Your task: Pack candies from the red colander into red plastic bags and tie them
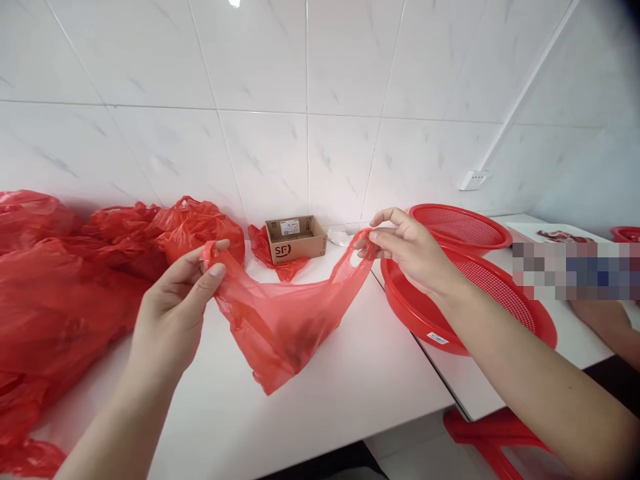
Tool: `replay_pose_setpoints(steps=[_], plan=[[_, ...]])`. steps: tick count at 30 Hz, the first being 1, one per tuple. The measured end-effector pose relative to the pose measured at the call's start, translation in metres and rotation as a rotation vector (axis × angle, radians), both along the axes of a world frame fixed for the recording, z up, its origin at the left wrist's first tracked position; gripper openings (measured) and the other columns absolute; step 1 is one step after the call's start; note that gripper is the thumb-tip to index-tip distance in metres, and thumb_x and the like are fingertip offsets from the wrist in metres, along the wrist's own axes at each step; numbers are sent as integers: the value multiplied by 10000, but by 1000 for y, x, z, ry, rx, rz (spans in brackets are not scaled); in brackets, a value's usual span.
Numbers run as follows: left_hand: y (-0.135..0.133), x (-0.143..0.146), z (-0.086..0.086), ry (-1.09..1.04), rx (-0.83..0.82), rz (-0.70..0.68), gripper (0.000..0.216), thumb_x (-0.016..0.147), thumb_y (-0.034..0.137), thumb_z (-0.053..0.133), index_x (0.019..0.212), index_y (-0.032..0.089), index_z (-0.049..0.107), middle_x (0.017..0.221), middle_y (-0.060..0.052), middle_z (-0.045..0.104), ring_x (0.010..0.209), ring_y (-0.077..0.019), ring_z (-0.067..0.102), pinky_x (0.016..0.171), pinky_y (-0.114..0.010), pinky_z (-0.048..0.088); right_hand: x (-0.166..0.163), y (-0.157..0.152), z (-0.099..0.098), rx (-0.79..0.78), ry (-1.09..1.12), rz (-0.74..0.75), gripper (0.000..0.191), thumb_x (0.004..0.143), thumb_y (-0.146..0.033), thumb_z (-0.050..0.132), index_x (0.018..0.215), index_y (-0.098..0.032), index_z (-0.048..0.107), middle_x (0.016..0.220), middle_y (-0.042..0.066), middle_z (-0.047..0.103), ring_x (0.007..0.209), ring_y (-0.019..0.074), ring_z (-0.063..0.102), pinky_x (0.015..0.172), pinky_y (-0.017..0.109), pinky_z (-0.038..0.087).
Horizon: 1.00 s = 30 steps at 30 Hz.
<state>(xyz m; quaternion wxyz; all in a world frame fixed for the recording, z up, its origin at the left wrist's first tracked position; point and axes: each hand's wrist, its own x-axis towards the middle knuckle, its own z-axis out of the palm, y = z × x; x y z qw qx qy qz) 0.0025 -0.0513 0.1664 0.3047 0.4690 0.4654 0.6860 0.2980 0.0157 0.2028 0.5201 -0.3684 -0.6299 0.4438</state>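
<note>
Left hand (175,307) pinches one handle of a thin red plastic bag (295,313), thumb on the near side, fingers curled behind, forearm angling up from lower left. Right hand (413,257) pinches the other handle between thumb and fingertips, wrist bent inward, forearm coming from lower right across the view of the nearer red basket (407,317). Hands well apart, roughly level; bag sags between them over the desk (210,420), dark patch showing through. Can't tell if its lowest corner touches the top. SF carton (300,250) sits toward the desk's back edge, filled red bags (65,293) crowd its left side, basket is at its right edge.
</note>
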Motion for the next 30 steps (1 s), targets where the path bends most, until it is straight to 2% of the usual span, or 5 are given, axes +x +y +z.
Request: replay_pose_setpoints(steps=[7, 15, 19, 23, 30], plan=[[17, -4, 14, -167, 42, -168, 43, 777, 242, 732, 784, 217, 697, 946, 9, 645, 847, -106, 583, 683, -169, 502, -1, 1, 15, 102, -101, -7, 200, 818, -258, 634, 985, -223, 530, 840, 7, 719, 784, 153, 660, 750, 325, 499], [45, 38, 32, 223, -307, -790, 602, 796, 293, 732, 1334, 350, 467, 966, -12, 640, 860, -169, 618, 789, -334, 520, -49, 4, 39, 190, -234, 275, 95, 892, -285, 575, 946, -211, 552, 761, -10, 681, 776, 146, 659, 743, 310, 505], [57, 60, 28, 357, -480, -775, 472, 737, 352, 772, 1169, 247, 614, 901, -32, 609, 775, -162, 571, 655, -302, 521, -80, 8, 37, 206, -285, 407, 77, 903, -282, 548, 938, -214, 551, 731, -27, 656, 725, 124, 642, 670, 265, 498], [62, 60, 22, 316, -455, -725, 324, 867, 497, 576, 883, 194, 688, 672, 9, 515, 548, -92, 418, 488, -219, 408, -80, 20, 18, 250, -315, 280, 145, 893, -310, 539, 1022, -246, 543, 910, -4, 647, 740, 126, 623, 576, 245, 485], [66, 46, 13, 263, -450, -681, 371, 909, 517, 492, 766, 184, 575, 517, 53, 410, 445, -81, 374, 432, -207, 332, -51, 25, -26, 119, -296, 397, 186, 873, -271, 612, 1022, -222, 514, 871, -4, 625, 826, 133, 611, 782, 324, 508]])
